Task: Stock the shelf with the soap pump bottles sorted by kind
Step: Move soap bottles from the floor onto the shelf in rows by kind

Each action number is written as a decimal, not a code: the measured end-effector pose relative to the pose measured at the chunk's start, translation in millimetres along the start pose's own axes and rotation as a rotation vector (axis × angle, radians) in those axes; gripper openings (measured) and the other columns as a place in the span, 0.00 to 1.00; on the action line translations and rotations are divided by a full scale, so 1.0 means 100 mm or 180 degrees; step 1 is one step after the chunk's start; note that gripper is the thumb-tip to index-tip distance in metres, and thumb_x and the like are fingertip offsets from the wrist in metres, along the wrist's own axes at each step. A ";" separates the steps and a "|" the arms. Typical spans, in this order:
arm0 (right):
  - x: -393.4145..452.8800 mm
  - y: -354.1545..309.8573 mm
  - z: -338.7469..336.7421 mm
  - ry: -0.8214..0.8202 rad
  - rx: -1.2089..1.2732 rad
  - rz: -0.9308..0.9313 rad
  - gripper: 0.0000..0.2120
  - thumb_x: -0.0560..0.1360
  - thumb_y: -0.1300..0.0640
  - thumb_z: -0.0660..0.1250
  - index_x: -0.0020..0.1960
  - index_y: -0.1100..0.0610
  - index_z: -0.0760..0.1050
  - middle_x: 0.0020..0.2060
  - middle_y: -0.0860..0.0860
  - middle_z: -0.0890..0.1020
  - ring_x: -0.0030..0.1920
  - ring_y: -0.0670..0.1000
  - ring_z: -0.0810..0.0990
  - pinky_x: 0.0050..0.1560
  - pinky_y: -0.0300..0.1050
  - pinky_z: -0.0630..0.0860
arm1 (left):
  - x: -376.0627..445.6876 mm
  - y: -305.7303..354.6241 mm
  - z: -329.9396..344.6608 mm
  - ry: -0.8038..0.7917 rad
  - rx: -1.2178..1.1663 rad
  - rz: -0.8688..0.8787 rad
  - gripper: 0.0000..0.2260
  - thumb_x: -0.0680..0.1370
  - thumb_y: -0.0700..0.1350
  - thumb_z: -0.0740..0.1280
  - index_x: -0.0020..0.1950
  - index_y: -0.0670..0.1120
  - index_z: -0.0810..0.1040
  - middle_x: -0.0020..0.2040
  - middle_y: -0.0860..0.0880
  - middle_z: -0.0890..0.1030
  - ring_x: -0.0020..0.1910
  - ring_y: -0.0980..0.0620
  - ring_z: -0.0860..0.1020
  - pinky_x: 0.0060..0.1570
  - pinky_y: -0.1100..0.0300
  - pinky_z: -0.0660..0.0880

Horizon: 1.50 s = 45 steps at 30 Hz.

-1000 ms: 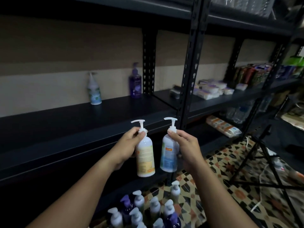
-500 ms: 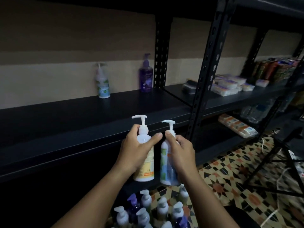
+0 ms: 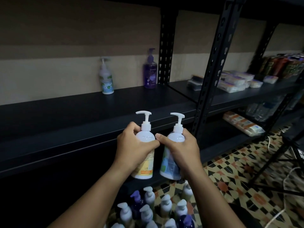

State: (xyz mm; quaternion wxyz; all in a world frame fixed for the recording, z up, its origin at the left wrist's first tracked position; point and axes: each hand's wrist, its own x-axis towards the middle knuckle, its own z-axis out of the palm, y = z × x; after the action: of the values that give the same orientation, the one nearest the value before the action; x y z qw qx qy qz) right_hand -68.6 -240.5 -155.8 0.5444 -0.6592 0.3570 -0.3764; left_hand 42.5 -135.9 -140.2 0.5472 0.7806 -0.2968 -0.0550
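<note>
My left hand [image 3: 134, 148] grips a white pump bottle with a yellow-orange label [image 3: 145, 163] around its body. My right hand [image 3: 181, 149] grips a white pump bottle with a blue-green label [image 3: 169, 167]. Both bottles stand upright, side by side, in front of the black shelf's front edge [image 3: 92, 140]. At the back of that shelf stand a white bottle with a blue-green label [image 3: 106, 78] and, to its right, a purple pump bottle [image 3: 150, 72]. Several more white and purple pump bottles [image 3: 153, 209] are grouped below my arms.
A black perforated upright [image 3: 212, 63] rises just right of my hands. The neighbouring shelf bay holds stacked packets [image 3: 233, 82] and colourful packs [image 3: 283, 66]. Wrapped packs [image 3: 241, 123] lie on a lower shelf. A tripod's legs [image 3: 276, 158] and white cables cross the patterned floor at right.
Both hands shifted from the bottles' necks down to their bodies and came together. The bottles now sit closer to the shelf edge; the view has turned left and nearer.
</note>
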 end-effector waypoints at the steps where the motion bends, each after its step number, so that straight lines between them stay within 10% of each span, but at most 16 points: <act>1: 0.00 -0.01 -0.02 -0.0042 0.0077 0.0023 0.29 0.57 0.37 0.83 0.43 0.56 0.77 0.39 0.54 0.85 0.44 0.61 0.85 0.46 0.64 0.83 | -0.01 -0.01 -0.01 -0.0067 -0.0016 0.0068 0.21 0.62 0.52 0.84 0.43 0.47 0.75 0.39 0.51 0.83 0.39 0.51 0.81 0.35 0.61 0.75; 13: 0.00 -0.05 -0.23 0.0070 0.0492 -0.0058 0.15 0.68 0.44 0.82 0.49 0.50 0.83 0.41 0.55 0.87 0.42 0.57 0.88 0.46 0.62 0.85 | -0.01 0.01 -0.04 -0.0369 -0.0154 0.0220 0.08 0.80 0.55 0.70 0.55 0.52 0.78 0.43 0.52 0.84 0.45 0.53 0.82 0.45 0.55 0.77; 23: -0.01 0.00 -0.19 -0.0124 0.0092 -0.0218 0.13 0.79 0.37 0.67 0.53 0.45 0.79 0.43 0.51 0.85 0.44 0.52 0.86 0.52 0.61 0.83 | 0.00 -0.03 -0.01 -0.0021 -0.0040 0.0155 0.22 0.64 0.59 0.82 0.53 0.56 0.79 0.50 0.51 0.77 0.49 0.52 0.78 0.50 0.55 0.76; 29: -0.02 -0.01 -0.15 -0.0019 -0.0283 -0.0293 0.32 0.60 0.25 0.76 0.56 0.42 0.76 0.50 0.51 0.83 0.49 0.52 0.84 0.50 0.57 0.84 | -0.02 -0.03 -0.03 0.0047 -0.0493 -0.0047 0.18 0.60 0.59 0.82 0.44 0.57 0.81 0.43 0.51 0.84 0.43 0.51 0.83 0.46 0.50 0.82; 33: -0.02 -0.01 -0.18 0.0183 -0.0062 -0.0247 0.26 0.59 0.37 0.83 0.52 0.40 0.79 0.44 0.50 0.85 0.44 0.51 0.86 0.47 0.57 0.85 | -0.03 -0.01 -0.07 0.0093 -0.0675 0.0052 0.16 0.64 0.52 0.85 0.47 0.53 0.84 0.39 0.54 0.85 0.39 0.57 0.84 0.42 0.58 0.81; 45: -0.02 -0.02 -0.14 -0.0129 0.0464 -0.0532 0.14 0.79 0.45 0.71 0.64 0.44 0.79 0.50 0.51 0.86 0.49 0.55 0.87 0.50 0.59 0.85 | 0.03 -0.01 -0.14 -0.0635 -0.1331 -0.0041 0.14 0.76 0.61 0.66 0.54 0.53 0.80 0.50 0.44 0.84 0.51 0.41 0.84 0.58 0.37 0.80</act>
State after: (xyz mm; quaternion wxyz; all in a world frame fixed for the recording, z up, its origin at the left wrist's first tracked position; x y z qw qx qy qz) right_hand -82.2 -244.4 -152.7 0.5647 -0.6528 0.2614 -0.4320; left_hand 51.2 -125.9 -134.5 0.6646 0.6429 -0.3266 -0.1958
